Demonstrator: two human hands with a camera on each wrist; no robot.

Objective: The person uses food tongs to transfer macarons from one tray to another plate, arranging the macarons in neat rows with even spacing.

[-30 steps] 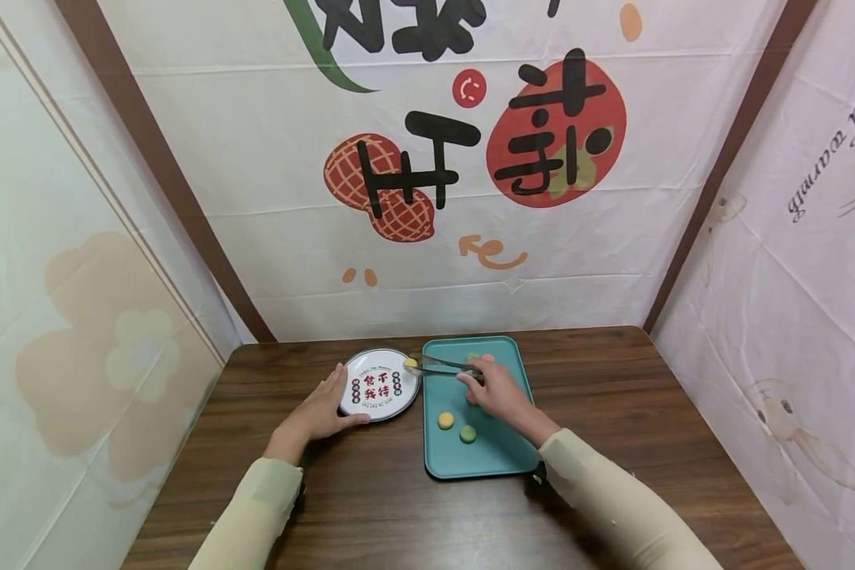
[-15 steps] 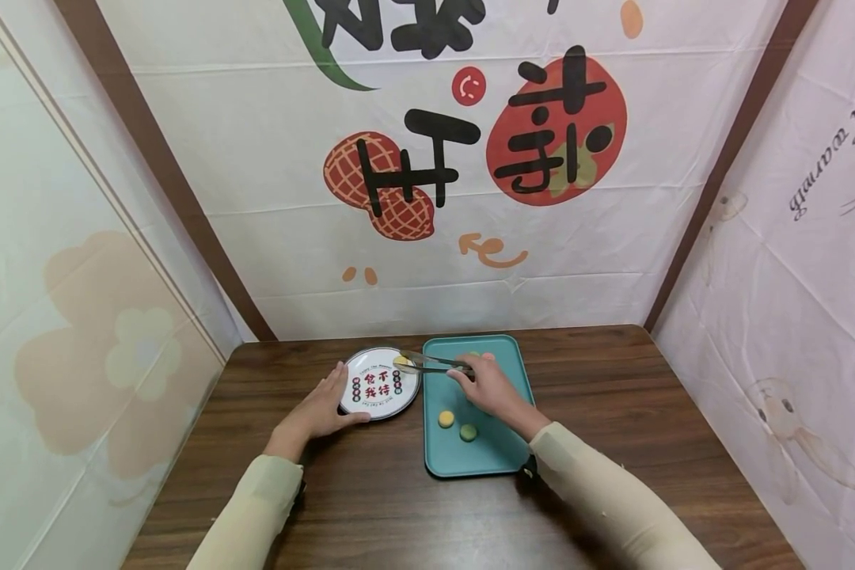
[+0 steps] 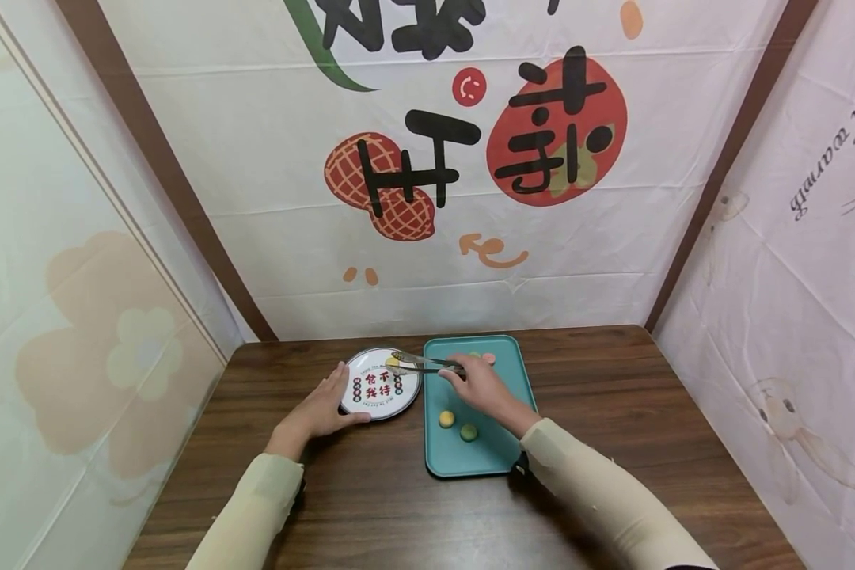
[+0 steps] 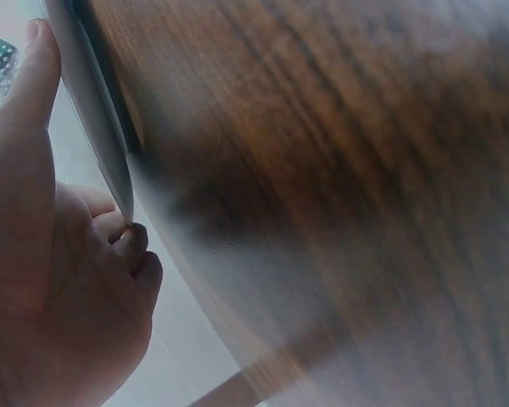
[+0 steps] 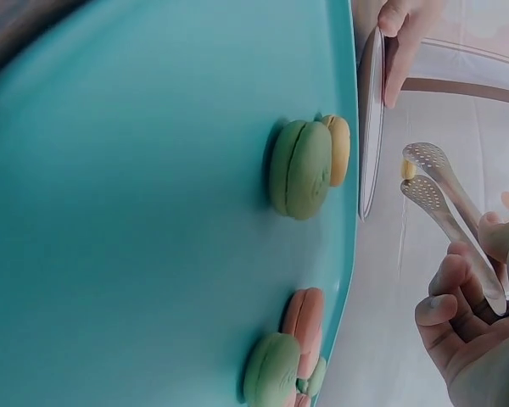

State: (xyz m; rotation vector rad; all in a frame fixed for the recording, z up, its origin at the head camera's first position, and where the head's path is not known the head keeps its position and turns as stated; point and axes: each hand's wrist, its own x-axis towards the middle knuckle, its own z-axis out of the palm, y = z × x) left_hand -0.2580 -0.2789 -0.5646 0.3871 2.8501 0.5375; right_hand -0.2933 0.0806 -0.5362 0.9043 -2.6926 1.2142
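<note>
My left hand holds the left rim of a round white plate with red lettering, thumb at the near side. In the left wrist view, some fingers bend against the plate's edge. My right hand grips metal food tongs, which reach left over the plate. Between the tongs' perforated tips is a yellow macaron. The right wrist view shows it raised above the plate's level. My right forearm passes over a teal tray.
A yellow macaron and a green macaron lie near each other on the tray. Several pink and green macarons, including a pink one, sit at its far end, partly behind my right hand. Printed fabric walls border the wooden table.
My right hand has moved left with the tongs, carrying the yellow macaron from the plate's right rim further over the plate. My left hand stays on the plate's rim.
</note>
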